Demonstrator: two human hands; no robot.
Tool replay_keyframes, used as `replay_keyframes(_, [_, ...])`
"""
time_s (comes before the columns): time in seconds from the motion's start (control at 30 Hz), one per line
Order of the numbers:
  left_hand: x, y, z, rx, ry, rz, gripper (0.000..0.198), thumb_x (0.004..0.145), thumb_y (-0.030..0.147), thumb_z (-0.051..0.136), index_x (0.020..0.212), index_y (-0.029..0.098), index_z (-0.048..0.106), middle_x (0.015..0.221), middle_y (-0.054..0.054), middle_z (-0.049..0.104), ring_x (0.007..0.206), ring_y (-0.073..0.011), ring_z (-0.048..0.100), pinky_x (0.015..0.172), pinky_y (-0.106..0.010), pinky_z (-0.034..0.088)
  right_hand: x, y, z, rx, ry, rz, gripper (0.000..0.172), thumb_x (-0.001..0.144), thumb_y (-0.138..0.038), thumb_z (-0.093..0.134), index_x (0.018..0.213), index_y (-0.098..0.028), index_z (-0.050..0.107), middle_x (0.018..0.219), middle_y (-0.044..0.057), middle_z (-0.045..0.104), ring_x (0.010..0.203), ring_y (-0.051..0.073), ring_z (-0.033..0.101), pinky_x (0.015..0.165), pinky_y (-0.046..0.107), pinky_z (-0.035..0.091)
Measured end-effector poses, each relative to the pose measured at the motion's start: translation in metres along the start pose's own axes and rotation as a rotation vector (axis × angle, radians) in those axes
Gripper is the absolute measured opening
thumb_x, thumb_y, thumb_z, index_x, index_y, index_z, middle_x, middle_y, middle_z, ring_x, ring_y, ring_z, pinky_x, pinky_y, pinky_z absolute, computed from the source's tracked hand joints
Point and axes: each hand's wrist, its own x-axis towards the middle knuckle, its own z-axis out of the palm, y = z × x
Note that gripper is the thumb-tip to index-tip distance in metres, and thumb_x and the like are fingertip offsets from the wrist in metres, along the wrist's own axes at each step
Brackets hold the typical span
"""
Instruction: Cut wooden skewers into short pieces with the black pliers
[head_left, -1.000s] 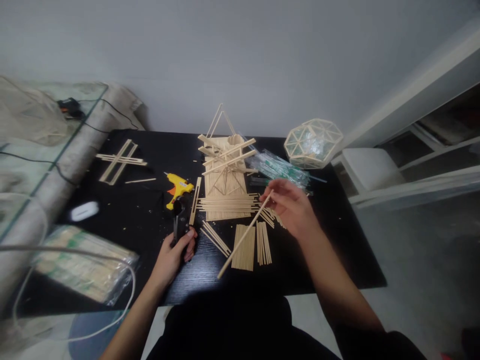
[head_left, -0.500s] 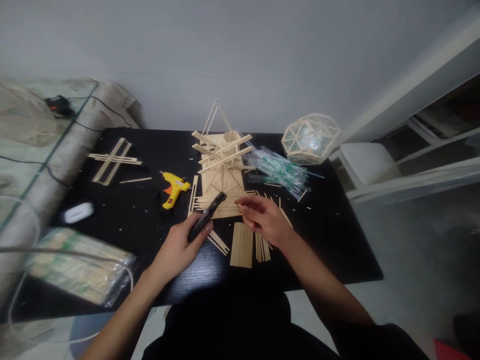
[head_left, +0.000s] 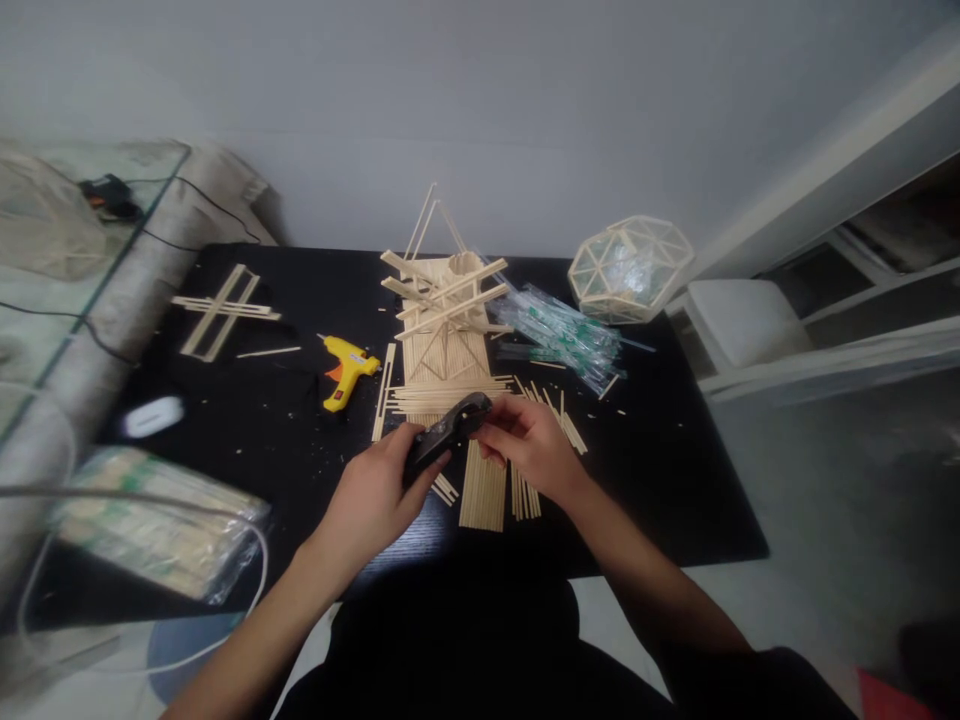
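Observation:
My left hand (head_left: 379, 485) is closed around the handles of a black pliers-like cutter (head_left: 448, 432), its jaws pointing up and right. At those jaws my right hand (head_left: 536, 440) is closed in a pinch; what sits between its fingertips is too small and hidden to make out. Just beyond the cutter, loose wooden sticks (head_left: 450, 393) lie across a wooden model (head_left: 442, 320) made of sticks. Below the hands is a flat panel of joined sticks (head_left: 482, 495), with several loose sticks (head_left: 525, 490) to its right.
A yellow glue gun (head_left: 347, 370) lies left of the model on the black table (head_left: 637, 480). Crossed stick pieces (head_left: 225, 310) are farther left, above a bagged stick bundle (head_left: 157, 520). Plastic wrappers (head_left: 562, 335) and a faceted stick frame (head_left: 630, 270) sit at the back right.
My left hand has moved right with the cutter, bringing its jaws up to the fingertips of my right hand. The jaws now look spread. My right hand has barely moved.

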Motion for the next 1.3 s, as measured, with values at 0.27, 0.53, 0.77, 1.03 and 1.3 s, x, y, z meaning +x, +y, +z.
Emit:
replay_keyframes(0.27, [-0.001,0.001,0.004,-0.006,-0.019,-0.026,0.025,0.101,0.045,0.051,0.101,0.022,0.058,0.083,-0.004,0.070,0.070,-0.0208,0.068,0.065,-0.031,0.048,-0.002,0.000,-0.001,-0.047,0.028,-0.025,0.021,0.079,-0.037,0.083,0.081,-0.020,0.070,0.071,-0.002,0.067,0.051,0.008,0.052,0.048,0.025,0.042])
replay_keyframes(0.53, [-0.001,0.002,0.007,-0.024,-0.038,-0.061,0.025,0.100,0.045,0.050,0.097,0.021,0.056,0.081,-0.004,0.069,0.068,-0.0204,0.067,0.063,-0.031,0.046,-0.003,0.003,0.003,-0.138,0.081,-0.060,0.022,0.082,-0.040,0.080,0.084,-0.020,0.071,0.076,0.001,0.072,0.058,0.011,0.058,0.051,0.025,0.045])
replay_keyframes(0.77, [-0.001,-0.001,0.010,-0.027,-0.056,-0.075,0.027,0.101,0.047,0.048,0.099,0.022,0.056,0.084,-0.005,0.070,0.071,-0.0214,0.068,0.066,-0.033,0.046,-0.003,0.004,0.003,-0.145,0.092,-0.072,0.019,0.081,-0.038,0.080,0.083,-0.021,0.072,0.075,0.001,0.072,0.063,0.013,0.063,0.056,0.027,0.050])
replay_keyframes(1.03, [-0.001,-0.002,0.012,-0.039,-0.038,-0.068,0.023,0.101,0.045,0.048,0.096,0.022,0.053,0.082,-0.005,0.069,0.068,-0.0203,0.066,0.063,-0.031,0.046,-0.003,0.003,0.004,-0.164,0.088,-0.066,0.019,0.081,-0.039,0.081,0.083,-0.021,0.073,0.076,0.001,0.074,0.066,0.015,0.066,0.062,0.030,0.054])
replay_keyframes(1.3, [-0.001,-0.006,0.018,0.035,-0.059,-0.128,0.015,0.098,0.037,0.048,0.092,0.024,0.047,0.073,-0.004,0.067,0.063,-0.0232,0.068,0.059,-0.032,0.043,-0.002,0.008,0.007,-0.158,0.107,-0.061,0.022,0.082,-0.041,0.080,0.082,-0.021,0.072,0.077,0.003,0.075,0.074,0.017,0.071,0.074,0.033,0.058])
